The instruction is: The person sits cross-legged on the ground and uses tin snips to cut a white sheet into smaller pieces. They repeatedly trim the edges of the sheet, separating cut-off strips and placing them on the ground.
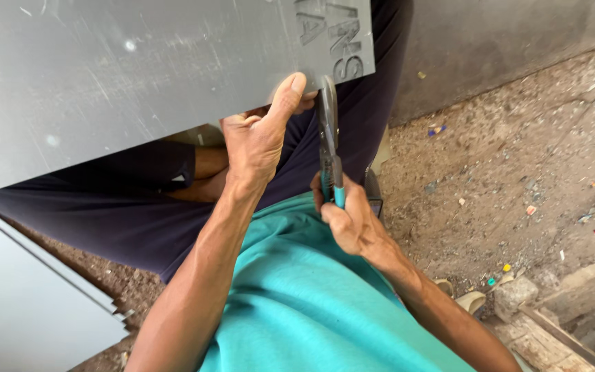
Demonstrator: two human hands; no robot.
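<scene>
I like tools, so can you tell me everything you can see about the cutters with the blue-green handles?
The cutters are metal snips with dark grey blades and teal-coated handles. They point up, away from the person, blades meeting the lower edge of a big grey sheet near its corner. The right hand wraps the handles in a firm grip. The left hand pinches the sheet's edge right beside the blades, thumb on top. The blades look nearly closed; the pivot is hard to make out.

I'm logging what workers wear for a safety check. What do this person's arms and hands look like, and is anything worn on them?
Both forearms are bare: no sleeves, gloves, watch or rings show. The left hand and right hand are lean and sinewy, with veins standing out. A turquoise shirt covers the torso.
</scene>
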